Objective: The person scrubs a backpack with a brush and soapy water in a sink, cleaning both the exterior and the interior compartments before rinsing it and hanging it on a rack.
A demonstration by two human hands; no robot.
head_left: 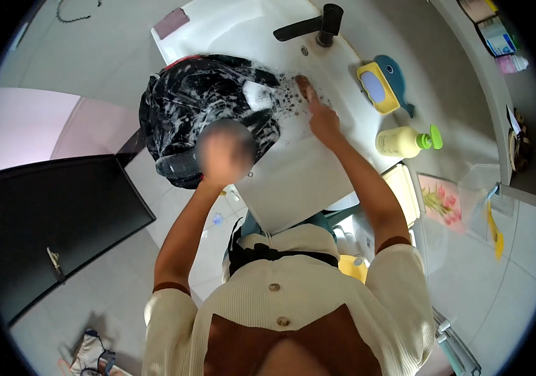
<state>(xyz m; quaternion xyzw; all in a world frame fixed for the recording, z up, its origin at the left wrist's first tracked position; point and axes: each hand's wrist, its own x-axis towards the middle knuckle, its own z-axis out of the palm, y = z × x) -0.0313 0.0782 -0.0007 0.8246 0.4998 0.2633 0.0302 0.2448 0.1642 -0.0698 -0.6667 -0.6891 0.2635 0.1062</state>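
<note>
The black fabric piece [183,100], wet and with white foam over it, lies at the left part of the white sink [296,182] and hangs past its left edge. The left hand [225,151] is on the near part of this fabric, but it is blurred, so I cannot tell if the fingers grasp it or only press on it. The right hand [325,123] is to the right of the fabric, apart from it, and grasps a brown brush [304,86] over the basin. Dark drops and bubbles are scattered around the brush. The black faucet [324,26] stands at the far side. On the right are a whale-shaped soap dish [383,85] and, nearer, a pale yellow bottle [397,143] with a green pump.
</note>
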